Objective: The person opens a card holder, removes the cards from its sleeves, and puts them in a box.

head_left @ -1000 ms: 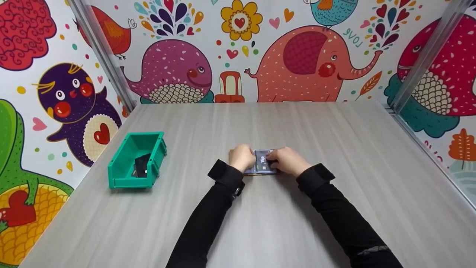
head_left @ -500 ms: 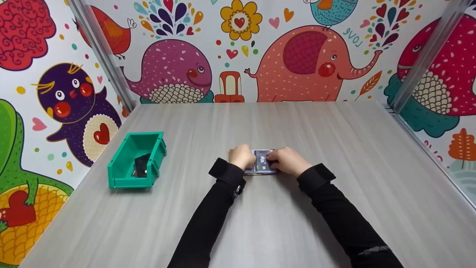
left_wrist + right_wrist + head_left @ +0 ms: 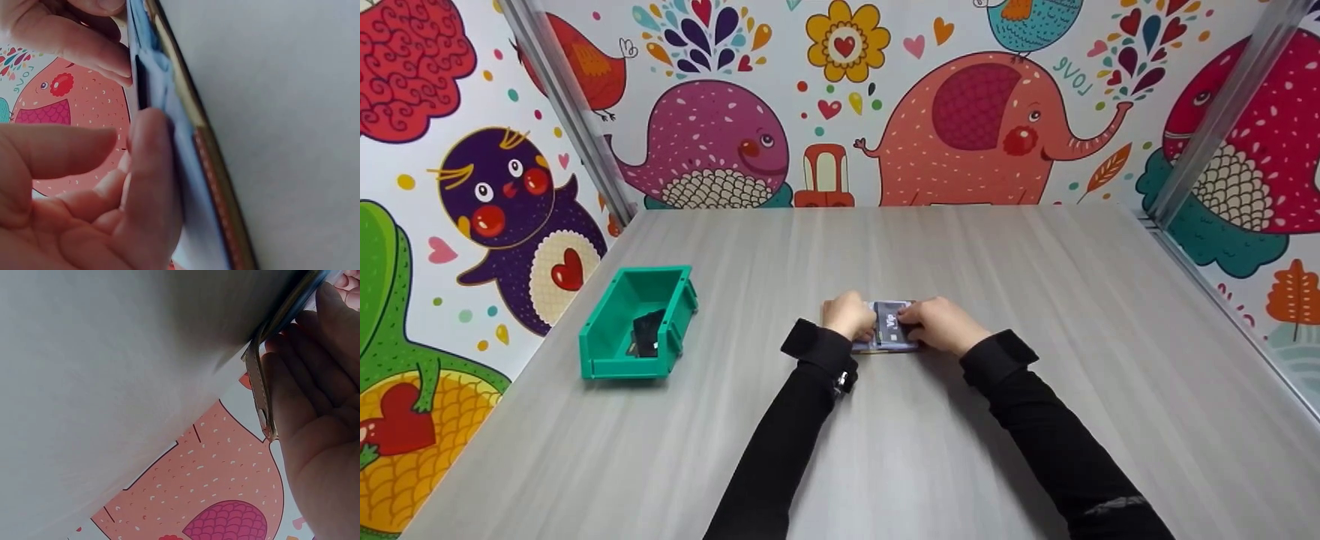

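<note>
A small card holder [image 3: 864,349] with clear sleeves lies on the table in front of me. A dark card marked "Vip" [image 3: 889,326] shows at its sleeves; whether it is fully inside one cannot be told. My left hand [image 3: 849,316] grips the holder's left side. In the left wrist view, a finger [image 3: 149,163] presses on the bluish sleeves [image 3: 188,185], beside a brown stitched cover edge [image 3: 216,202]. My right hand [image 3: 945,324] holds the right side, fingertips over the card. Its fingers lie along a brown strap [image 3: 259,391] in the right wrist view.
A green open-fronted bin [image 3: 622,367] stands on the left of the table [image 3: 997,255], with dark cards [image 3: 646,334] inside. Patterned walls [image 3: 720,142] enclose the back and sides.
My left forearm shifts slightly to the right and the wrist turns a little. The right hand, the holder and the bin stay nearly still.
</note>
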Available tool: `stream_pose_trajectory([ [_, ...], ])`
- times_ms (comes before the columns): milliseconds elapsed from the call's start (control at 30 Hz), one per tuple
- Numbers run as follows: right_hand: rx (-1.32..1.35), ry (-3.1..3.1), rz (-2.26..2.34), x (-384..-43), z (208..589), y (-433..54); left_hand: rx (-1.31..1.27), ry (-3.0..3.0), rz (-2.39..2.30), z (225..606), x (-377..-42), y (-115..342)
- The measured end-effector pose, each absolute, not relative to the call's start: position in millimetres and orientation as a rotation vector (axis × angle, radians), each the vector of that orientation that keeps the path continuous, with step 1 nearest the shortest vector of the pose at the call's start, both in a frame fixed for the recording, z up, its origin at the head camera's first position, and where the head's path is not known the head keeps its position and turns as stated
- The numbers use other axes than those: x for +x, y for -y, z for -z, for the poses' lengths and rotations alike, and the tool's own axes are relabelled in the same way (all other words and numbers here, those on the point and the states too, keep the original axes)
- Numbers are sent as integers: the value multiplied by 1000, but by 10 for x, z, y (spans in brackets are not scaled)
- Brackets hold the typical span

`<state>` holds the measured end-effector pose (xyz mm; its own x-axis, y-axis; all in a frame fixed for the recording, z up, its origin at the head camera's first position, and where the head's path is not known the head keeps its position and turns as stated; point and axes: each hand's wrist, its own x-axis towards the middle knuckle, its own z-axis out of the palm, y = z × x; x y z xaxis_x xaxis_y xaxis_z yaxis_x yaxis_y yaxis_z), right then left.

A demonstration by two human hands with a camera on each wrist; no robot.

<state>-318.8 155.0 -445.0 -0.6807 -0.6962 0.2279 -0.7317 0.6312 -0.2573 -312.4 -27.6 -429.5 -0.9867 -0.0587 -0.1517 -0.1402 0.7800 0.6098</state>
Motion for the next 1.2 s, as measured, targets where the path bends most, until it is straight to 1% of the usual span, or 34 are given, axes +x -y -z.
stream_pose_trajectory([
  [300, 1195, 2746, -492, -3207, 4466, -1551, -124, -2940, -786, 4304, -3129, 251],
  [733, 1188, 2766, -491, -3177, 4450, -1542, -211, -2934, -917, 4348, -3151, 219],
  [1200, 1110, 2836, -525, -3172, 4435, -1526, -157, -3010, -773, 4357, -3146, 222],
])
